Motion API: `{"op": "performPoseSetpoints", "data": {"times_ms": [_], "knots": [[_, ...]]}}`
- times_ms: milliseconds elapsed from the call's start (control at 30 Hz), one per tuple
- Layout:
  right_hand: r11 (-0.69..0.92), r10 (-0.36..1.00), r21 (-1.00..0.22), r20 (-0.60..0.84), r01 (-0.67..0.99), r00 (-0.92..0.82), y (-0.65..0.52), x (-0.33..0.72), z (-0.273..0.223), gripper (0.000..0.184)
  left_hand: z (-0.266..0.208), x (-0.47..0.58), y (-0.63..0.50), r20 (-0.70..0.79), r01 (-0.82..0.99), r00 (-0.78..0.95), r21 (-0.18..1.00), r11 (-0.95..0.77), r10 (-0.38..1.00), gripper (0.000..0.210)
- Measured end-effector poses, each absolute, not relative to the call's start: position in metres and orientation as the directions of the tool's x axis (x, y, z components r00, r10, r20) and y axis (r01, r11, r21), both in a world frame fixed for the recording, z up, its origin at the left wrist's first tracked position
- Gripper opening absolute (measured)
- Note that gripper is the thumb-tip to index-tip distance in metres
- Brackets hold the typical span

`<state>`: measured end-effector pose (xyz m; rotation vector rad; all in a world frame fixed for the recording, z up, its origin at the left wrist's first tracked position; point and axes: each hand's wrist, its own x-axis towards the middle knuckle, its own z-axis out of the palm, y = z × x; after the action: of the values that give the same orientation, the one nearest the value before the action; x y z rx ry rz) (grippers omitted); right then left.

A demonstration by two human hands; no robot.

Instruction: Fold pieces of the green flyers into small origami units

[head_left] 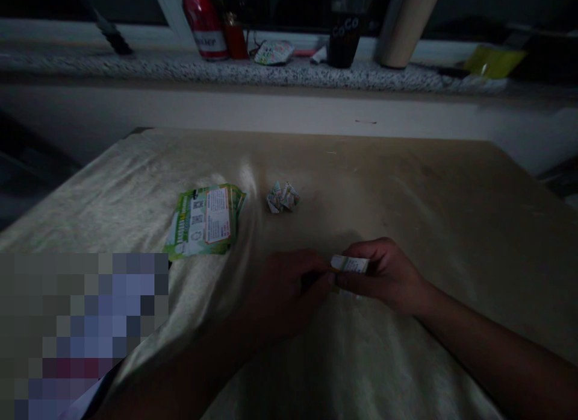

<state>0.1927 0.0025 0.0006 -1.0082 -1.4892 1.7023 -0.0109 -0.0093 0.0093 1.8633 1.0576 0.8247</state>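
Between my two hands, over the table, is a small folded piece of printed paper [350, 264], white with a coloured edge. My right hand [392, 279] pinches it from the right between thumb and fingers. From the left, the thumb and fingertips of my left hand [286, 296] close on its near left end; that hand is in deep shadow. Further off on the cloth sit small folded paper pieces [282, 197], crumpled-looking and printed in several colours. To their left lies a stack of flat green printed packets [205, 221] showing text and square codes.
A pale, shiny cloth covers the table [433, 185]. On the speckled sill [289, 76] behind stand a red can [205, 28], an orange lighter-like object [235, 39], a dark cup [344, 37], a tan cylinder [409, 25] and a yellow packet [494, 61]. Blurred blocks hide the lower left.
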Motion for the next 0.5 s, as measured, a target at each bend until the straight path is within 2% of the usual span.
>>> {"op": "performPoseSetpoints", "data": {"times_ms": [167,300,400,500], "knots": [[-0.157,0.846,-0.981,-0.193,0.113,-0.497,0.0028,0.1951,-0.0005,0.017,0.014,-0.0099,-0.0064,0.038,0.409,0.366,0.891,-0.198,0.93,0.012],[-0.14,0.907,-0.99,-0.124,-0.012,-0.403,0.0043,0.1915,-0.0017,0.015,0.0147,-0.0091,-0.0084,0.094,0.405,0.233,0.895,-0.185,0.968,0.011],[-0.123,0.919,-0.986,-0.069,-0.114,-0.388,0.0041,0.1878,-0.004,0.014,0.0114,-0.0071,-0.0116,0.121,0.305,0.114,0.94,-0.151,0.986,0.012],[-0.105,0.929,-0.984,-0.045,-0.143,-0.366,0.0028,0.186,-0.0066,0.012,0.0061,-0.0039,-0.0132,0.074,0.188,0.016,0.979,-0.075,0.997,0.01]]}}
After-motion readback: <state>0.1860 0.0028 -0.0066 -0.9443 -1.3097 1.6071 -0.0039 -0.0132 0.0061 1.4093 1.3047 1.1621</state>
